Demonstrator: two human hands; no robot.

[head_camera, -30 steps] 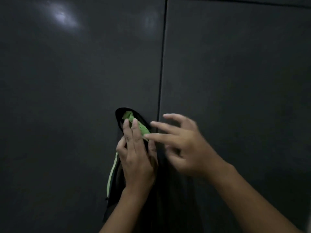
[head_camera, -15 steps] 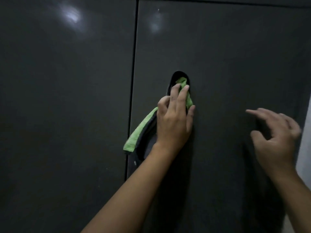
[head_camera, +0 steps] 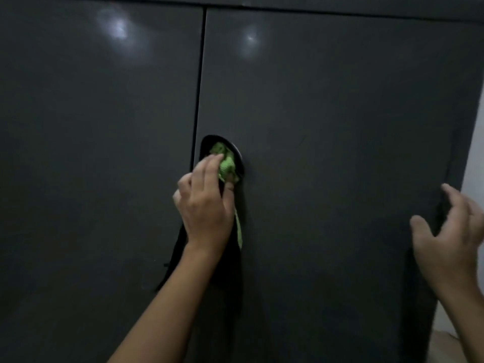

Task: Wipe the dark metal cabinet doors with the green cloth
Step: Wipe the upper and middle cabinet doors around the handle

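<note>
Two dark metal cabinet doors fill the view, the left door (head_camera: 99,153) and the right door (head_camera: 340,127), split by a thin vertical seam. My left hand (head_camera: 205,203) presses a bunched green cloth (head_camera: 226,163) with a dark backing against the right door, just right of the seam. A strip of the cloth hangs below the hand. My right hand (head_camera: 450,237) hovers at the right door's outer edge, fingers spread and holding nothing.
A pale wall (head_camera: 474,166) shows beyond the cabinet's right edge. The cabinet's top edge (head_camera: 340,11) runs along the top of the view. Two light reflections glare on the upper parts of the doors.
My left hand has slid the cloth from the left door across the seam onto the right door and bunched it up. My right hand has moved away to the right door's outer edge.
</note>
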